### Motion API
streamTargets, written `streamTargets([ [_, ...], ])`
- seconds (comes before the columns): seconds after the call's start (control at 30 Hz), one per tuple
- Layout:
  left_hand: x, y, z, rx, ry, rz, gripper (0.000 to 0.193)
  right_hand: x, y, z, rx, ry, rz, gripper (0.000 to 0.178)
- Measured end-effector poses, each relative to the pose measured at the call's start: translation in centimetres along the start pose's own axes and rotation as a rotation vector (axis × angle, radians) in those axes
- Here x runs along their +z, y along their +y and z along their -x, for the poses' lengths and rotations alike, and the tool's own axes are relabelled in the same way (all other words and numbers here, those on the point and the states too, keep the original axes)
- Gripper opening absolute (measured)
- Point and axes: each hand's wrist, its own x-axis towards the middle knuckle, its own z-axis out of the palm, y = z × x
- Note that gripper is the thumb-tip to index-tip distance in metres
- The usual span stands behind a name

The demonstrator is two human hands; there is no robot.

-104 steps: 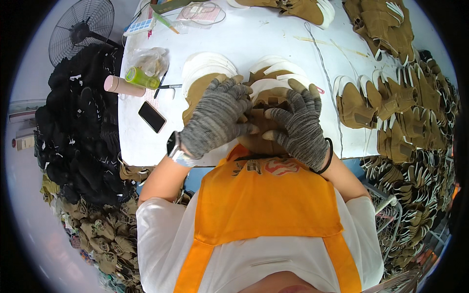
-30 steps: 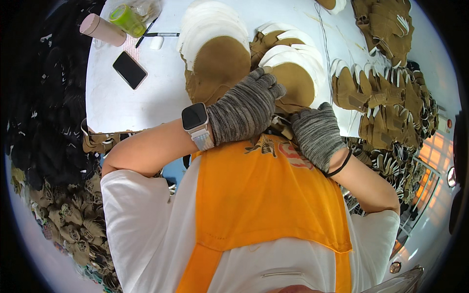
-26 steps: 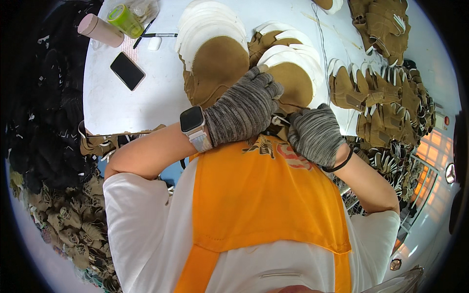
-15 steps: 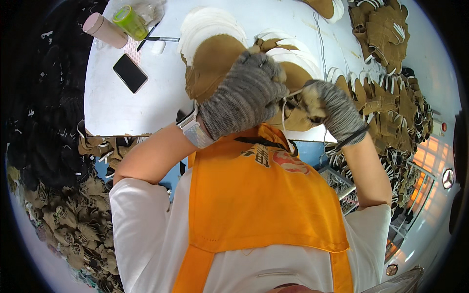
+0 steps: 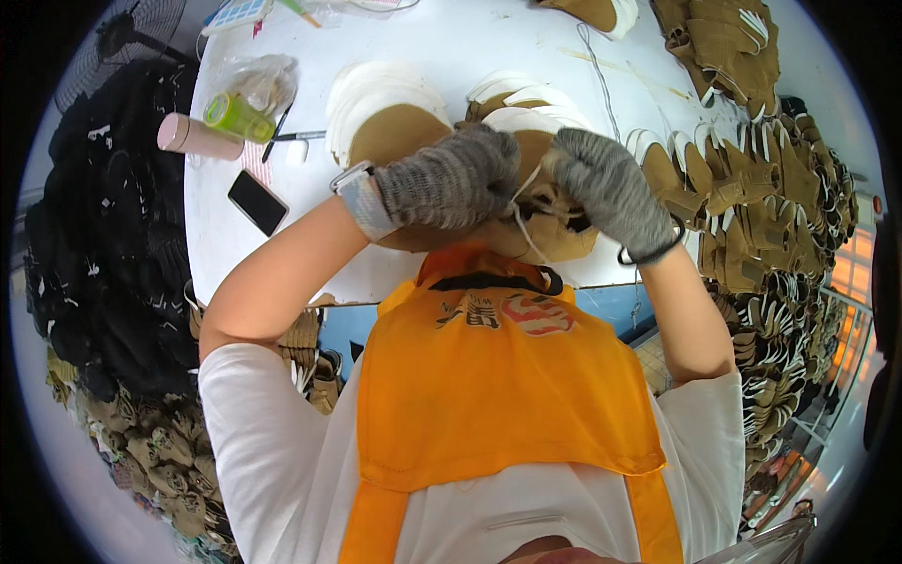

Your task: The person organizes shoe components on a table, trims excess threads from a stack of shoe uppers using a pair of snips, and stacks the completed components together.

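Both my hands wear grey knit gloves. Over a brown shoe upper (image 5: 554, 244) at the table's near edge, a pale shoelace (image 5: 528, 180) runs between them, and one length hangs down across the upper. My left hand (image 5: 460, 179) is closed on the lace, its fingertips partly hidden. My right hand (image 5: 606, 188), also closed, pinches the lace at the eyelets, and its fingers are partly covered by the glove back. Beyond the left hand lies a stack of brown uppers (image 5: 390, 132) with white edges. Another such stack (image 5: 526, 117) sits just past both hands.
On the table's left are a phone (image 5: 257, 202), a pink bottle (image 5: 197, 136), a green-lidded cup (image 5: 240, 117), pens and a plastic bag (image 5: 263, 80). Rows of brown uppers (image 5: 752, 179) fill the right. Dark piles (image 5: 113, 244) stand left of the table. A grey cord (image 5: 601, 80) crosses the far side.
The view has shifted, showing more of the table's far side. My right hand has come up and turned its back toward me, while the left stays closed near the lace.
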Motion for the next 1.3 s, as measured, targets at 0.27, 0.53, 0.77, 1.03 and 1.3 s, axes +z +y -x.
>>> streamTargets([
  [0.27,-4.2,4.5,1.7,0.076,0.035,0.641,0.025,-2.2,-2.2,5.4,-0.391,0.282,0.524,0.054],
  [0.53,-2.0,2.0,-7.6,-0.298,-0.056,1.028,0.023,-0.4,9.8,2.8,-0.219,0.536,-0.277,0.047],
  [0.77,-0.6,-0.5,-10.4,-0.329,0.086,0.652,0.031,0.0,10.7,3.9,-0.284,0.613,-0.257,0.044],
  [1.03,-0.3,-1.8,-5.8,-0.295,-0.013,1.422,0.051,-6.2,24.9,-4.7,0.118,0.391,-0.180,0.042],
  [1.3,0.0,-1.2,-5.5,-0.069,0.058,1.017,0.039,3.4,45.8,-8.3,0.502,0.494,-0.317,0.018],
])
